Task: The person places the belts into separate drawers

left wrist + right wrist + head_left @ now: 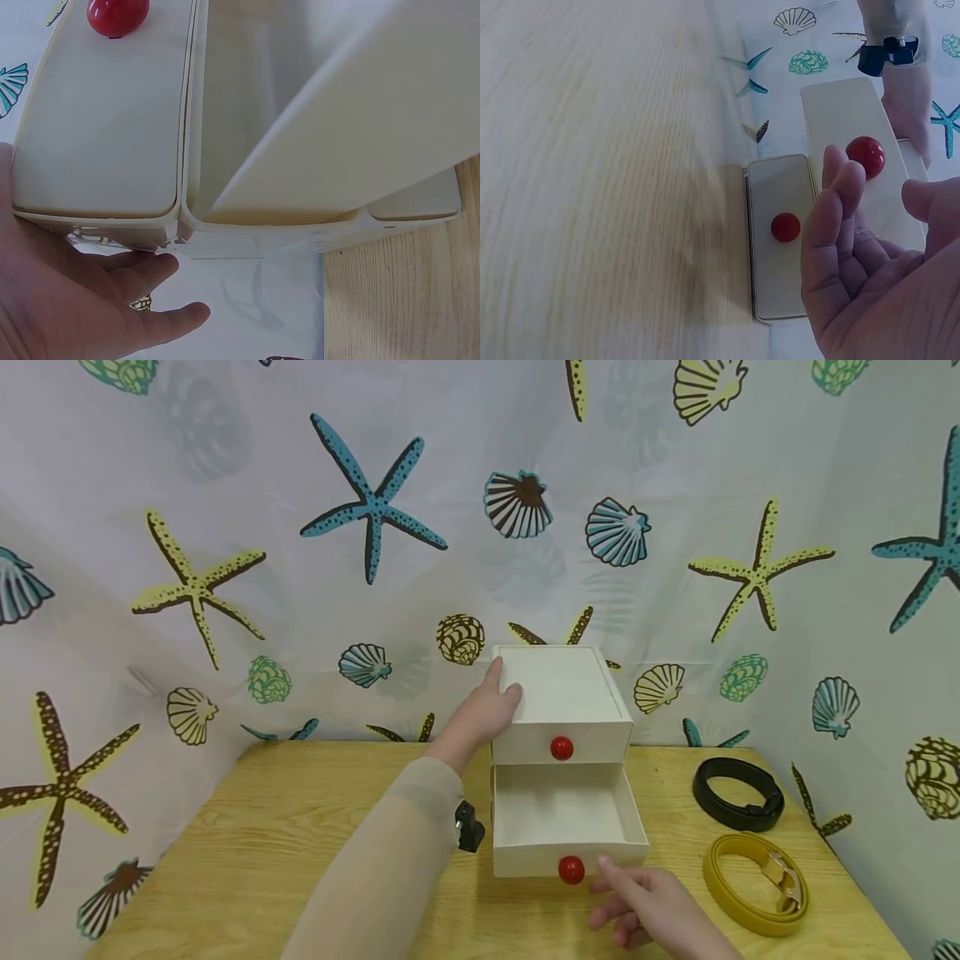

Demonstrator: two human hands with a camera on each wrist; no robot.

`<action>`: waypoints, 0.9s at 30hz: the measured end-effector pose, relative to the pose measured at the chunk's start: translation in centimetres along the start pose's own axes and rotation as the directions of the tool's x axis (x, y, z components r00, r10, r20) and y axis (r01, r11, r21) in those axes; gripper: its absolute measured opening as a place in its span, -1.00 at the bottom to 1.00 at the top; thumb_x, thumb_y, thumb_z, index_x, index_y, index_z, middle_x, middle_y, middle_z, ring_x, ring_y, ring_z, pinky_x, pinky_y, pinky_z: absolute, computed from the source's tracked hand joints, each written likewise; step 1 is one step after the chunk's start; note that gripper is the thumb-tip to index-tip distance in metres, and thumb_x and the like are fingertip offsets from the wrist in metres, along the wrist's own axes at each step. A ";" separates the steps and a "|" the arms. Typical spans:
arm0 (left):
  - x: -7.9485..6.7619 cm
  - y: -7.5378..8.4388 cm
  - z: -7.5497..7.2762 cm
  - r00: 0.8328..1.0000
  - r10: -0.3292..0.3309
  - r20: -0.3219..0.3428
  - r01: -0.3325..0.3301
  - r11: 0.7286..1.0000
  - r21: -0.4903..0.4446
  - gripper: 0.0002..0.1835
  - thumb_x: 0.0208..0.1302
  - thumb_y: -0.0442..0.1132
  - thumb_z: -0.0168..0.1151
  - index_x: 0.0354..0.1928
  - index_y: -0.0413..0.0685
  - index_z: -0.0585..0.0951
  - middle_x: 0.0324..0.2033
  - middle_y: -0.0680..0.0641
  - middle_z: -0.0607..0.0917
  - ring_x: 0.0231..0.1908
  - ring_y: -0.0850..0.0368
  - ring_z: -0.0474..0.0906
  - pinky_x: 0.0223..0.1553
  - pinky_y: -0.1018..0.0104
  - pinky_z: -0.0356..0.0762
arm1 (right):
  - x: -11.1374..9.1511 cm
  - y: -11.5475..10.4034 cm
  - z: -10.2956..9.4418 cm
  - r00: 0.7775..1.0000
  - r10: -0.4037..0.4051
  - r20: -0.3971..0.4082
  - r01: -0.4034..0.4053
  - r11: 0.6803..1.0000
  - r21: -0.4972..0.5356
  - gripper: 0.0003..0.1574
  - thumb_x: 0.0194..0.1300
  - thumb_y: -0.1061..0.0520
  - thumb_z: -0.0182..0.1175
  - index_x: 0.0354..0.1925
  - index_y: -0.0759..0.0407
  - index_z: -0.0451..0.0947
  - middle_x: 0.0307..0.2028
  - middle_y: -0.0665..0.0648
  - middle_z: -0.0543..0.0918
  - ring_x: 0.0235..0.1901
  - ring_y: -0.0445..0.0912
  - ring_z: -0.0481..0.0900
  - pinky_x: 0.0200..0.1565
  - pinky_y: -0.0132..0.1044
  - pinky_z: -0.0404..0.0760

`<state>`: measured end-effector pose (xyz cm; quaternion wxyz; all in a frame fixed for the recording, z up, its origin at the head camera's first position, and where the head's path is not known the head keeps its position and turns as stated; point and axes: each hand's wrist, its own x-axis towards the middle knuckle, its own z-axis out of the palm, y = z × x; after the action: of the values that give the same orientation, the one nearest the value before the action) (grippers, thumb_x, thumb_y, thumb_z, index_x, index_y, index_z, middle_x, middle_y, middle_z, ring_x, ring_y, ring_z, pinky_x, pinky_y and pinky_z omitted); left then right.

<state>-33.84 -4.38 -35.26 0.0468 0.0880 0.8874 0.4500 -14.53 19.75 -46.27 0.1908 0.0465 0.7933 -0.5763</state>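
A white chest of small drawers [558,685] with round red knobs stands on the table. Its top drawer [525,743] is closed, while the drawer below [570,806] is pulled out; in the right wrist view a lower closed drawer [772,270] also shows. My left hand [483,710] rests against the chest's upper left edge, fingers extended. Just right of the pulled-out drawer's red knob [572,870], my right hand [656,902] has its thumb close to the drawer front. Thumb and loosely bent fingers stand apart with nothing between them; whether the thumb touches is unclear.
At the right lie a coiled black belt [738,793] and, nearer, a coiled yellow belt [756,883]. The wooden table [315,810] backs onto a white curtain [420,593] printed with starfish and shells. A small black device [469,828] sits on my left wrist.
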 end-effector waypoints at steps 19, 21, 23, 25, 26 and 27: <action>0.1 -0.2 0.1 1.000 -0.007 -0.006 0.007 1.000 -0.001 -0.19 0.79 0.11 -0.19 0.84 0.12 -0.22 0.77 -0.19 -0.01 0.72 -0.25 -0.04 0.70 -0.19 -0.08 | -1.1 1.3 -3.0 0.995 0.074 -0.068 -0.078 0.995 -0.065 0.01 0.68 -0.48 0.02 0.30 0.46 0.63 -0.13 0.17 0.87 -0.37 -0.01 0.68 -0.17 -0.15 0.76; 0.1 -0.2 0.1 1.000 -0.007 -0.003 0.007 1.000 0.003 -0.19 0.79 0.11 -0.19 0.84 0.12 -0.22 0.77 -0.18 -0.01 0.72 -0.25 -0.04 0.70 -0.18 -0.08 | -1.2 1.4 -3.4 0.993 0.080 -0.083 -0.087 0.992 -0.092 -0.02 0.69 -0.45 0.04 0.29 0.45 0.63 -0.13 0.17 0.86 -0.36 0.00 0.68 -0.16 -0.15 0.77; 0.2 -0.2 0.1 1.000 -0.007 -0.002 0.007 1.000 0.009 -0.19 0.79 0.11 -0.19 0.84 0.12 -0.23 0.77 -0.18 -0.01 0.72 -0.25 -0.03 0.69 -0.18 -0.08 | -1.2 1.6 -3.8 0.993 0.080 -0.089 -0.090 0.990 -0.112 -0.06 0.70 -0.41 0.05 0.28 0.45 0.63 -0.13 0.17 0.86 -0.34 0.01 0.67 -0.15 -0.15 0.76; 0.2 -0.2 0.1 1.000 -0.010 0.001 0.010 1.000 0.011 -0.19 0.79 0.11 -0.19 0.84 0.12 -0.23 0.77 -0.18 0.00 0.71 -0.25 -0.02 0.69 -0.18 -0.07 | -1.3 1.9 -4.3 0.993 0.074 -0.091 -0.086 0.988 -0.131 -0.09 0.71 -0.39 0.07 0.29 0.45 0.63 -0.12 0.16 0.85 -0.33 0.02 0.67 -0.15 -0.15 0.76; 0.2 -0.2 0.0 1.000 -0.011 0.001 0.011 1.000 0.012 -0.19 0.79 0.11 -0.19 0.84 0.12 -0.23 0.77 -0.18 0.00 0.71 -0.25 -0.02 0.69 -0.19 -0.07 | -1.4 2.1 -4.5 0.993 0.072 -0.096 -0.085 0.987 -0.135 -0.10 0.70 -0.38 0.09 0.28 0.45 0.63 -0.12 0.16 0.85 -0.33 0.02 0.67 -0.15 -0.15 0.76; 0.2 -0.2 0.0 1.000 -0.012 0.000 0.012 1.000 0.012 -0.19 0.79 0.11 -0.19 0.84 0.12 -0.23 0.77 -0.19 0.01 0.71 -0.25 -0.01 0.69 -0.19 -0.07 | -1.4 2.2 -4.7 0.992 0.069 -0.102 -0.083 0.986 -0.142 -0.11 0.69 -0.38 0.11 0.28 0.45 0.63 -0.13 0.16 0.85 -0.33 0.02 0.67 -0.15 -0.14 0.76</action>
<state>-34.07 -4.42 -35.42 0.0488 0.0830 0.8906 0.4444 -13.75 25.10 -46.50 0.1769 0.0906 0.8393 -0.5061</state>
